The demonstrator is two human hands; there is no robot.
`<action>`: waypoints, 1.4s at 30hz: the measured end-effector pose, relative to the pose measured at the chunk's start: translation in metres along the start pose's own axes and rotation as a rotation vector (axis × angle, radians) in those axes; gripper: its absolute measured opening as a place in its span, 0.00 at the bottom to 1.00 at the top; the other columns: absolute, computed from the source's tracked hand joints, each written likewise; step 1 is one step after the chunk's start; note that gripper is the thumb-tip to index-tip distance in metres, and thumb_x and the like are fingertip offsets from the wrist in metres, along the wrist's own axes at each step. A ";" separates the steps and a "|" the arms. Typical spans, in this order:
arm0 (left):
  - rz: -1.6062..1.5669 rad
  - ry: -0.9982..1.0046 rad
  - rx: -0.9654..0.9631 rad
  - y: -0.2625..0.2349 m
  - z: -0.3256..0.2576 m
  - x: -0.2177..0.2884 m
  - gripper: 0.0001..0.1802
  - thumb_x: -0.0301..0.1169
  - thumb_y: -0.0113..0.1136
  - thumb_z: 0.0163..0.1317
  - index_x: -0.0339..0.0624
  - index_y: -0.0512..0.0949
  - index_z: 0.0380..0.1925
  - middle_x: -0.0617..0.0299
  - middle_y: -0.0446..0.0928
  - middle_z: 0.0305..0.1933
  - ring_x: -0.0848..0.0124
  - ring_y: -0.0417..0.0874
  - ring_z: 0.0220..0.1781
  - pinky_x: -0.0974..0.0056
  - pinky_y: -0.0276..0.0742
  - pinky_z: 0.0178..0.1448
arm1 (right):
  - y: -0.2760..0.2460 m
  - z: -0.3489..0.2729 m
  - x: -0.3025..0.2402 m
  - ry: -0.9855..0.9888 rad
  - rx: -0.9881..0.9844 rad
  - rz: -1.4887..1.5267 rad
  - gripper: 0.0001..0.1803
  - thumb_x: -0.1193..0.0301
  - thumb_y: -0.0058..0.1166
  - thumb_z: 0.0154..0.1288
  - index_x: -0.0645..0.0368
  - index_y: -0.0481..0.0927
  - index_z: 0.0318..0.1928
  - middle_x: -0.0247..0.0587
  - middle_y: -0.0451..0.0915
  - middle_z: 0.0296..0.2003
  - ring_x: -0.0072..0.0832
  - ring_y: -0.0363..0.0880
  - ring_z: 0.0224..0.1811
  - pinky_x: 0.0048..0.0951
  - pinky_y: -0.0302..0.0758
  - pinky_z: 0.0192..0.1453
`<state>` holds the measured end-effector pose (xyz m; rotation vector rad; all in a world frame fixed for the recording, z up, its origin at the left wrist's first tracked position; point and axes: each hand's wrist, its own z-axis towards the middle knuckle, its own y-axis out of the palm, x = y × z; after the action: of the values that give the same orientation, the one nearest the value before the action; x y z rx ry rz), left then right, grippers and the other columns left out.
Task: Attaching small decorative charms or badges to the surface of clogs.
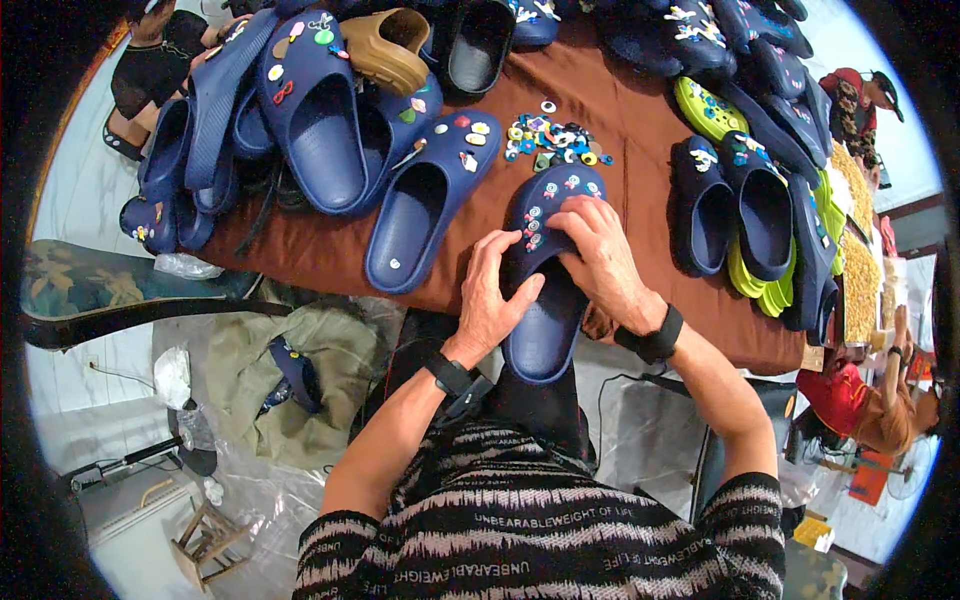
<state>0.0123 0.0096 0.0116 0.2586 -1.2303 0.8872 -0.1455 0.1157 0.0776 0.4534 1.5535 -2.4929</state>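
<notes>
The fingers of the left hand point(488, 300) are clamped on the left side of a navy clog point(545, 335), with the thumb spread apart from them, near the foot opening. The fingers of the right hand point(606, 258) are bent closely over its upper, and the thumb holds at the opening's rim; whether a small piece is under these fingertips, I cannot tell. Small swirl charms point(534, 216) sit on the upper. The clog lies toe away from the person, and its heel reaches beyond the front edge of the brown-covered tabletop point(640, 130). Just beyond the toe is a pile of loose charms point(555, 142). To the left, a decorated clog point(425, 205) stands near, leaving a narrow strip of cloth between. To the right, there is wider open room before a pair of dark clogs point(704, 205). Farther out, more clogs crowd both side edges.
</notes>
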 end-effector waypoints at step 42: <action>0.274 0.040 -0.117 -0.011 0.048 0.002 0.12 0.28 0.56 0.70 0.34 0.83 0.46 0.52 0.82 0.47 0.60 0.85 0.50 0.59 0.79 0.53 | 0.011 -0.009 0.000 0.085 0.174 0.054 0.23 0.85 0.60 0.45 0.59 0.77 0.46 0.44 0.75 0.47 0.46 0.72 0.55 0.45 0.69 0.63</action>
<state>-0.0135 -0.0264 0.0339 -0.0229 -1.2942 1.0451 -0.1406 0.1188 0.0648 0.6251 1.3386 -2.6092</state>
